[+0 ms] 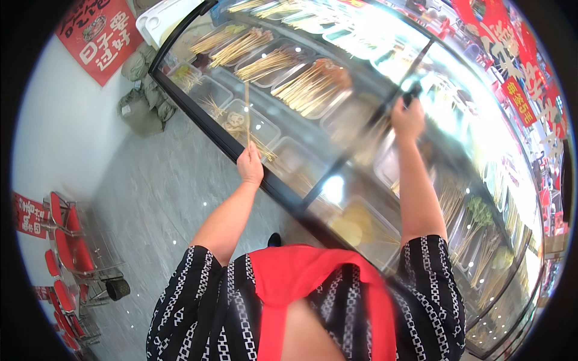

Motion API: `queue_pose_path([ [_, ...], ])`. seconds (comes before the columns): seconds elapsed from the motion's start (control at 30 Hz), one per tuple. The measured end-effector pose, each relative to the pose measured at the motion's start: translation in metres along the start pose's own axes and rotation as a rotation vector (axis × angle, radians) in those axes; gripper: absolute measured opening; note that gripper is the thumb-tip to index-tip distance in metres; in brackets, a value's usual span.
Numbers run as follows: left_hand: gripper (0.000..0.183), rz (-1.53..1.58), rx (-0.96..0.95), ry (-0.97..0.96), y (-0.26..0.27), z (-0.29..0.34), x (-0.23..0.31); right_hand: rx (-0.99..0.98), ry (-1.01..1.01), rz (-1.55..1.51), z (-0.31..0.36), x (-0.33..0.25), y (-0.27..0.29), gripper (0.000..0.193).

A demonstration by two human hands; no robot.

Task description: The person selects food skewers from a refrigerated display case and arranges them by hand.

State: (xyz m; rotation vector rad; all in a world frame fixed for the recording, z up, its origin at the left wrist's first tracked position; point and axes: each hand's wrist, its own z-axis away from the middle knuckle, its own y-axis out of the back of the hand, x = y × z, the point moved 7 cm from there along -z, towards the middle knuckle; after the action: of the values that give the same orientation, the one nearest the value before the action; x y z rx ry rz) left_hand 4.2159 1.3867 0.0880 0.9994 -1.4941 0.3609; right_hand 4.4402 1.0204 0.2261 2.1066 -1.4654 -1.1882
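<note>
My left hand (251, 164), at the front edge of a glass-fronted display case, is closed around the lower end of a thin wooden skewer (247, 114). The skewer points away from me; whether food is on it I cannot make out. Farther right, my right arm reaches across the case, and my right hand (409, 118) is closed on a black handle (413, 91) by the dark frame of the glass. Blur and glare hide how the handle is attached. Behind the glass, clear trays hold bundles of skewers (312, 86), most with their bare stick ends toward me.
The case's black front rail (220, 144) runs diagonally before me. Leafy green skewers (480, 212) lie at the right. Red chairs (73, 237) line the left wall, and grey-green bags (143, 111) sit by the case's far left corner. Grey floor (158, 180) lies between.
</note>
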Motion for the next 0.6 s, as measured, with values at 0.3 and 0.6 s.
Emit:
queue_pose_path([
  [0.3, 0.036, 0.208, -0.117, 0.271, 0.098, 0.074, -0.038, 0.007, -0.037, -0.129, -0.003, 0.006, 0.0, 0.028],
  [0.6, 0.028, -0.014, -0.204, 0.97, 0.219, 0.335, -0.175, -0.024, -0.059, -0.163, 0.002, -0.005, 0.013, 0.028],
])
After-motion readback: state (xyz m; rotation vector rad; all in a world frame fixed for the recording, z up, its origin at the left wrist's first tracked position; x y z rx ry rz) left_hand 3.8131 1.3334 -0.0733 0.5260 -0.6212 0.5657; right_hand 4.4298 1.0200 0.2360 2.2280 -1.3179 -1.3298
